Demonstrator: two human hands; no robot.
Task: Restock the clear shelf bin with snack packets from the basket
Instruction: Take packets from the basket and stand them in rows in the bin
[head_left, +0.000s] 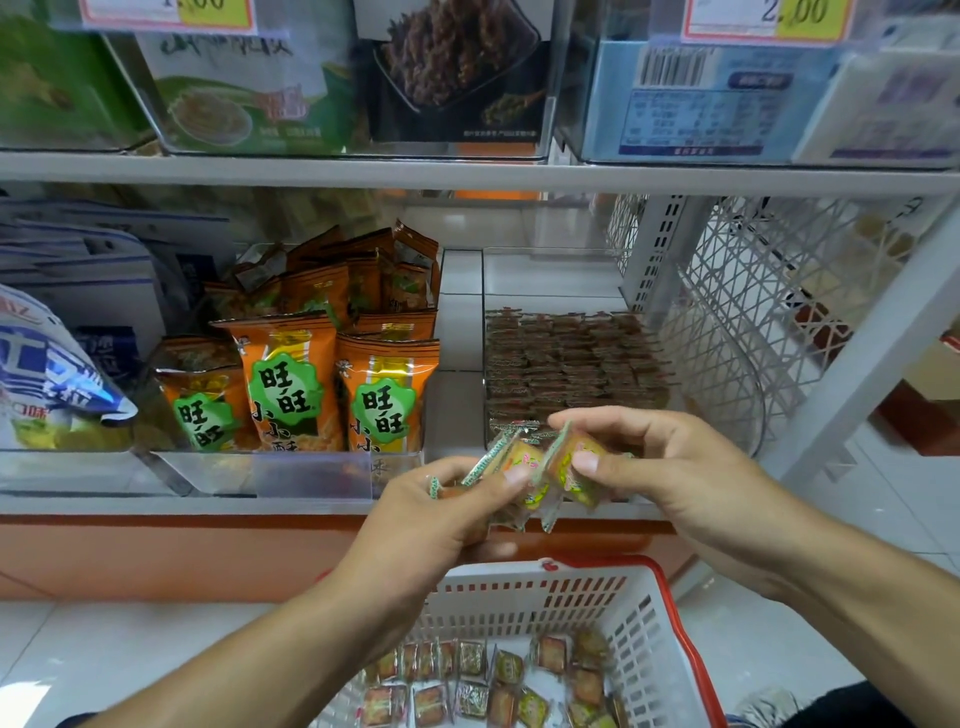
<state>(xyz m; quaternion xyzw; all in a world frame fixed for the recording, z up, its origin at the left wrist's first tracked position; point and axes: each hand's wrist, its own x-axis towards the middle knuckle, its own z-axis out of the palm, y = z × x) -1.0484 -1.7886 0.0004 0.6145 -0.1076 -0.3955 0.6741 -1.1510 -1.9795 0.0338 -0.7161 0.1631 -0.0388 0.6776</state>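
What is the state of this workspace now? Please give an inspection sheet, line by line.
Surface: white shelf, orange front below.
Job's things: clear bin holds rows of packets; basket has loose packets.
Clutter: orange snack bags in the neighbouring bin; blue bags further left.
Grips: left hand and right hand each pinch small packets before the bin.
Cables: nothing seen.
Surroundings: upper shelf, price tags, tiled floor.

Orange snack bags (332, 384) read "旺旺"; the upper-right price tag (769, 18) seemingly shows "2.00".
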